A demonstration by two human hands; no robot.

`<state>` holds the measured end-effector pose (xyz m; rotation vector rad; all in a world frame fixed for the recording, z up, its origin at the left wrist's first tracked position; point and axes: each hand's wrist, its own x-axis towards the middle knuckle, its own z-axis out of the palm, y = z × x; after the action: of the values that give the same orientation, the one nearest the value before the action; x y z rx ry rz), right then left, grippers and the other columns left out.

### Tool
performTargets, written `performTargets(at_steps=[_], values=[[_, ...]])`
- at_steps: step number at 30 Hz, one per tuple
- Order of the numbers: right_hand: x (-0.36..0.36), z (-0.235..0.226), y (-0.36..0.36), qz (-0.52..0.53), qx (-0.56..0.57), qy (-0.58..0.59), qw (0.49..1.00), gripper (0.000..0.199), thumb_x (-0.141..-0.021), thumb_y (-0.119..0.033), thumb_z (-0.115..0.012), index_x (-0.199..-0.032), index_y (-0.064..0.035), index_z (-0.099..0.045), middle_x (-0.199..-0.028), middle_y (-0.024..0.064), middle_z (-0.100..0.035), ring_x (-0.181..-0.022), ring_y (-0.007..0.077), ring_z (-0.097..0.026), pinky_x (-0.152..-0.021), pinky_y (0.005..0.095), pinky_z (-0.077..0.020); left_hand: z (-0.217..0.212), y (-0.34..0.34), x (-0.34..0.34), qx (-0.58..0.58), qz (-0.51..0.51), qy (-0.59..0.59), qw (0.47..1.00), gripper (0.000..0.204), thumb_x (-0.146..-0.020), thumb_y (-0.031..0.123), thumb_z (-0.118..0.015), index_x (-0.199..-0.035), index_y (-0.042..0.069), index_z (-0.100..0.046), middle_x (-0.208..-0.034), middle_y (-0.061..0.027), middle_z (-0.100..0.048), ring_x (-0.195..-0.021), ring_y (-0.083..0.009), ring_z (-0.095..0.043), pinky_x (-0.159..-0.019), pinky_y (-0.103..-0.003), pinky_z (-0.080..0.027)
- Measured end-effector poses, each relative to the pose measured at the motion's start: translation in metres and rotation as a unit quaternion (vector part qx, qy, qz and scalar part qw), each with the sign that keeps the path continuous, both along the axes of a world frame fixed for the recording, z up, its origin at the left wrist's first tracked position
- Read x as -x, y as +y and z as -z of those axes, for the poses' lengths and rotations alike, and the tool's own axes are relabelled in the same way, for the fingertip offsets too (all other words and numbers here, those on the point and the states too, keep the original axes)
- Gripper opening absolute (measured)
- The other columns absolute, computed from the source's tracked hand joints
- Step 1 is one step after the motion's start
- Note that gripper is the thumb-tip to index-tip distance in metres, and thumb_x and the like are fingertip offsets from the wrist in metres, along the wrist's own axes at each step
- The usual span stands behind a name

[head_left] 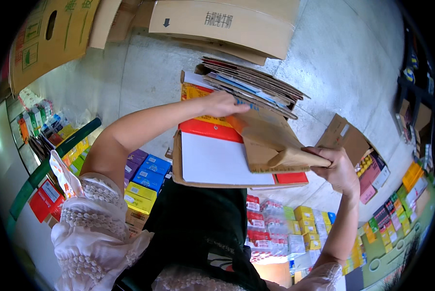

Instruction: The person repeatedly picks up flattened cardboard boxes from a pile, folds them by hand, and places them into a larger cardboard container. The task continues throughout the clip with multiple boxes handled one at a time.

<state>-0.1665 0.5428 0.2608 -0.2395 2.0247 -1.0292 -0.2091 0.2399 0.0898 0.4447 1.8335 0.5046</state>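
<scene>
My left hand (223, 103) presses on a stack of flattened cardboard sheets (253, 87), fingers curled over its near edge. My right hand (337, 167) grips the folded flap of a brown cardboard piece (268, 138) that slants down from the stack. Under both lies a flattened red, white and yellow carton (217, 162), held against my body above a dark apron.
An open brown box (355, 145) with packets stands on the concrete floor at right. Colourful small boxes (147, 177) are stacked at left and below. Large cardboard cartons (222, 22) lean at the top. Shelves of goods run along the left and right edges.
</scene>
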Motion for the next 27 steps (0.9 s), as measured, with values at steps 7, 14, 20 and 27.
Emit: performTargets(at_steps=[7, 14, 20, 27], values=[[0.024, 0.043, -0.033, -0.038, -0.087, 0.151, 0.984, 0.042, -0.061, 0.006, -0.063, -0.100, -0.0094, -0.064, -0.081, 0.0105, -0.062, -0.068, 0.0277, -0.061, -0.062, 0.0335, -0.0489, 0.074, -0.017, -0.017, -0.050, -0.195, -0.070, 0.977, 0.072, -0.087, 0.062, -0.024, -0.101, 0.004, -0.064, -0.109, -0.0192, -0.058, -0.107, -0.0328, -0.050, -0.092, -0.036, -0.037], [0.007, 0.082, -0.035, -0.074, -0.131, 0.199, 0.968, 0.055, -0.060, 0.004, -0.060, -0.110, -0.0171, -0.059, -0.090, 0.0083, -0.062, -0.069, 0.0285, -0.061, -0.062, 0.0354, -0.0512, 0.034, -0.058, 0.006, -0.039, -0.162, -0.007, 0.986, 0.045, -0.087, 0.038, -0.047, -0.116, 0.004, -0.053, -0.117, -0.0163, -0.054, -0.109, -0.0294, -0.050, -0.092, -0.034, -0.039], [0.024, 0.072, -0.032, -0.025, -0.124, 0.181, 0.975, 0.043, -0.060, 0.003, -0.062, -0.101, -0.0081, -0.062, -0.084, 0.0140, -0.062, -0.072, 0.0307, -0.061, -0.065, 0.0363, -0.0491, -0.033, -0.067, -0.017, -0.135, 0.019, -0.043, 0.990, 0.038, -0.082, 0.026, -0.056, -0.112, 0.003, -0.053, -0.118, -0.0157, -0.053, -0.107, -0.0277, -0.052, -0.091, -0.036, -0.041], [0.061, 0.054, -0.066, -0.046, -0.175, 0.163, 0.970, 0.031, -0.061, -0.007, -0.069, -0.091, -0.0064, -0.060, -0.076, 0.0156, -0.062, -0.072, 0.0335, -0.060, -0.064, 0.0387, -0.0484, -0.081, 0.026, -0.023, -0.273, 0.185, -0.009, 0.944, 0.031, -0.085, 0.028, -0.050, -0.097, -0.001, -0.054, -0.097, -0.0180, -0.050, -0.098, -0.0348, -0.050, -0.082, -0.045, -0.043]])
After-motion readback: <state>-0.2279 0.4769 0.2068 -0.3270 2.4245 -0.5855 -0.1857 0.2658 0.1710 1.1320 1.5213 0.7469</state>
